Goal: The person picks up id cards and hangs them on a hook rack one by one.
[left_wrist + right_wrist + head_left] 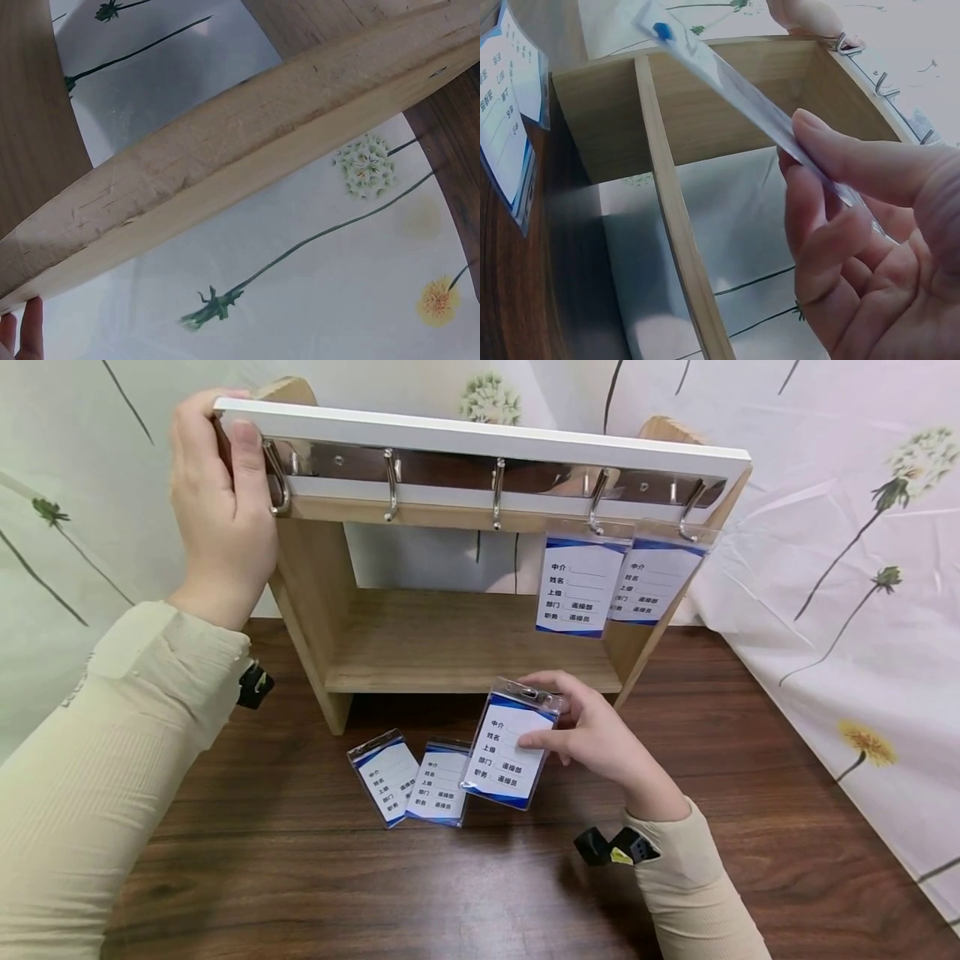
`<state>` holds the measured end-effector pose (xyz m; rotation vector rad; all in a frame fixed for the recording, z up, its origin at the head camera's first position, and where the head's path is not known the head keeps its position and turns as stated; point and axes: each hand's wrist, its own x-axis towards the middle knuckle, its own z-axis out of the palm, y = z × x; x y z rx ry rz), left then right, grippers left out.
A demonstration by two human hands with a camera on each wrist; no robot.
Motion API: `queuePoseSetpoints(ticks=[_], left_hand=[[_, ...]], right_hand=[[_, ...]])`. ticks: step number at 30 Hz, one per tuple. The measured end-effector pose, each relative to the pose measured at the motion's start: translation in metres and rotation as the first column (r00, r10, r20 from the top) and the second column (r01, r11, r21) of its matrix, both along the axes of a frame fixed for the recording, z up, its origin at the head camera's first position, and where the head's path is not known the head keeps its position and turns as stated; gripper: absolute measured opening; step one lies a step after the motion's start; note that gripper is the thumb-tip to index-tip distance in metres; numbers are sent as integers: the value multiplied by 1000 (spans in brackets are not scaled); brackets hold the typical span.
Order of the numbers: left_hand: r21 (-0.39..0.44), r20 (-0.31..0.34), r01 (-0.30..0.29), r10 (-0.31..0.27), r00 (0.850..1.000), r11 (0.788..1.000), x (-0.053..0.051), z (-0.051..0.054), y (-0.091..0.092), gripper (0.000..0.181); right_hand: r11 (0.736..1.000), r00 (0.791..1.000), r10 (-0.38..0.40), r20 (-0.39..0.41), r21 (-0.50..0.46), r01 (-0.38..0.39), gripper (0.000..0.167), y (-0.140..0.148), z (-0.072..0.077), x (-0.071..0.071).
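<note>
Right hand (596,735) pinches a clear plastic badge holder with a blue-and-white printed card (498,777), thumb on its front, fingers behind, clamped at the right edge; badge is tilted and raised over the dark brown wood-grain table (337,893), in front of the rack's lower front edge. Left hand (225,518) clamped on the left end of the long white top board (450,428) of the light wooden rack (420,639), thumb on front face, fingers round the end and back. Two more clear badge holders, same print, lie on the table just right of the rack's front left leg: left one (381,777) slanted, its right edge partly under the middle one (437,787). Two others hang near the board's right end: one (576,589) on the fourth silver metal hook (597,503), one (662,583) on the fifth hook (692,510), edges overlapping in head view. White flower-print cloth (847,552) behind and along the table's right edge.
</note>
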<state>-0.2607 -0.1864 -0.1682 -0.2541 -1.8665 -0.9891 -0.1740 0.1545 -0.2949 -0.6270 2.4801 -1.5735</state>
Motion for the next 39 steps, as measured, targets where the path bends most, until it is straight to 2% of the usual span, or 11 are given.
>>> queuePoseSetpoints(ticks=[14, 21, 26, 34, 39], left_hand=[[25, 2, 1, -1, 1000, 1000, 2, -1, -1, 28], [20, -2, -3, 3, 1000, 1000, 2, -1, 0, 28], [30, -1, -3, 3, 1000, 1000, 2, 0, 2, 28], [27, -1, -3, 3, 1000, 1000, 2, 1, 2, 28], [26, 0, -2, 2, 1000, 1000, 2, 1, 2, 29]], right_hand=[[1000, 995, -18, -95, -24, 16, 56, -1, -1, -1], [994, 996, -52, -74, -99, 44, 55, -3, 0, 1], [990, 994, -89, -67, -117, 81, 53, -3, 1, 3], [986, 991, -93, -96, -145, 78, 53, -2, 2, 3], [980, 983, -132, -129, -168, 109, 54, -1, 4, 4]])
